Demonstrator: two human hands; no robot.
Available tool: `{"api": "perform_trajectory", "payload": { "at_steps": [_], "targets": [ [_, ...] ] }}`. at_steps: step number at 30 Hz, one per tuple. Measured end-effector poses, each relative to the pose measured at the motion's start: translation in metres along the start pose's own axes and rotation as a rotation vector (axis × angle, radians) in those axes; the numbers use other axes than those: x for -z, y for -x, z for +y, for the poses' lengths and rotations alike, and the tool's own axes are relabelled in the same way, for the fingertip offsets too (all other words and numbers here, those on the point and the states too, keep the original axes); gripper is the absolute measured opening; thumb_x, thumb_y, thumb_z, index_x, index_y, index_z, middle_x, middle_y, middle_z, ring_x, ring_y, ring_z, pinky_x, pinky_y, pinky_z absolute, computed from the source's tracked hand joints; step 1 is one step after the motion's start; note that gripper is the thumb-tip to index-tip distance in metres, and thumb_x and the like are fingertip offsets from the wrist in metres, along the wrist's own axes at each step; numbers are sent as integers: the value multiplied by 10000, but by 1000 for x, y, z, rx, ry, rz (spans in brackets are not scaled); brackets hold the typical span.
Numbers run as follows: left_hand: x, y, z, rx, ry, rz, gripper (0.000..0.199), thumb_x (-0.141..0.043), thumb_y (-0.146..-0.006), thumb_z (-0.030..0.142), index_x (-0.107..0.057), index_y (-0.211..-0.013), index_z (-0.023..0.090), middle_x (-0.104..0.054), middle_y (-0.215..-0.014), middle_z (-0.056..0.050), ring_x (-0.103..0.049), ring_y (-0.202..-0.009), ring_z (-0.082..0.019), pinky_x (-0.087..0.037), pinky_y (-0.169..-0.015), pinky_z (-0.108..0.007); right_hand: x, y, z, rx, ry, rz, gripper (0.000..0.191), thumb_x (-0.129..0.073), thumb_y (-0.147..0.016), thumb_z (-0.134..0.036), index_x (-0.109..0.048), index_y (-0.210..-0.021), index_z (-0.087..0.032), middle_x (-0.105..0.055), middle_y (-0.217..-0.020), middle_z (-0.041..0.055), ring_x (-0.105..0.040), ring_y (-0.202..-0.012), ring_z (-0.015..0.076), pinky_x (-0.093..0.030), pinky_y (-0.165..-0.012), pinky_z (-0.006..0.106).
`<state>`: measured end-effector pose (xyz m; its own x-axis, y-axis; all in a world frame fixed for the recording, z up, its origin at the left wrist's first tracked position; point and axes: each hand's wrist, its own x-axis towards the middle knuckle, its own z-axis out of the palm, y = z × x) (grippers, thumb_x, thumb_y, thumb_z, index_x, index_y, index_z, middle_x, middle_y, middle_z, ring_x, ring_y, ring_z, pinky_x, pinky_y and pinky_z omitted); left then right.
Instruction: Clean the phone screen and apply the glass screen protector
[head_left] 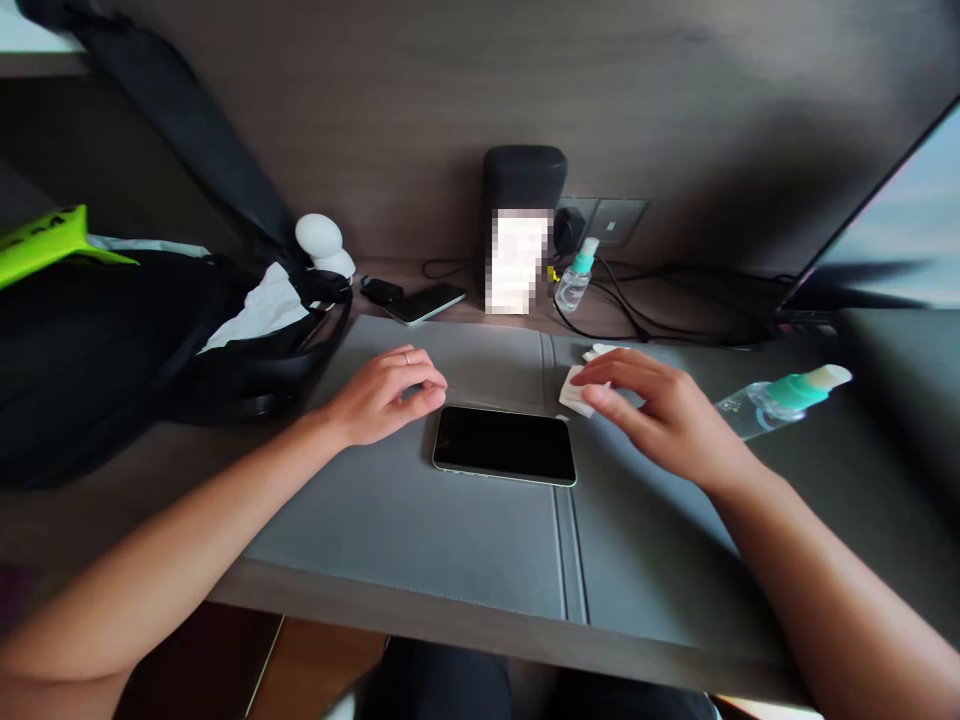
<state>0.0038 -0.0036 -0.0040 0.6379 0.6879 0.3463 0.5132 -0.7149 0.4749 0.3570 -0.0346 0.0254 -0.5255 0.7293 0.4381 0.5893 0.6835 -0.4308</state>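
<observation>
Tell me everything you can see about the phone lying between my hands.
The phone is a flat slab with rounded corners, a glossy black screen facing up and a thin pale rim. The screen looks dark. It lies flat on the gray mat, long side running left to right, its right end over the mat's seam. Your left hand is close to its far left corner; whether they touch is unclear.

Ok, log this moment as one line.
left hand: beside phone | right hand: at white packet, contact unclear | phone: face-up on gray mat, dark
</observation>
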Motion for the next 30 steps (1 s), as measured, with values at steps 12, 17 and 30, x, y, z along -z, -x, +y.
{"api": "perform_trajectory", "payload": {
  "at_steps": [12, 17, 30],
  "targets": [
    [-6, 0, -7, 231, -37, 148, 464, -355, -1092, 449, -568, -1396, 170, -714, -984, -47, -655, -932, -198, -516, -890, -373, -8, 2, -2, -132, 241, 182, 192, -633, -983, -344, -755, -951, -200, -745, -991, 91, -674, -911, 253, -534, -821, 405],
    [-5, 2, -1, 214, -104, 211, 411, -539, -1007, 380, -566, -1355, 165, -641, -1010, -39, -566, -769, -139, -510, -689, -275, -10, 5, 7, -208, 251, 82, 200, -646, -958, -368, -733, -894, -201, -712, -939, 84, -668, -851, 242, -533, -752, 377],
    [-2, 6, 3, -79, -91, 29, 154, -535, -1004, 245, -664, -1068, 191, -583, -782, 26, -550, -649, -96, -436, -575, -211, -11, 5, -2, -77, 267, -66, 139, -582, -920, -182, -714, -880, -205, -708, -906, 82, -644, -874, 256, -521, -840, 407]
  ]
}}
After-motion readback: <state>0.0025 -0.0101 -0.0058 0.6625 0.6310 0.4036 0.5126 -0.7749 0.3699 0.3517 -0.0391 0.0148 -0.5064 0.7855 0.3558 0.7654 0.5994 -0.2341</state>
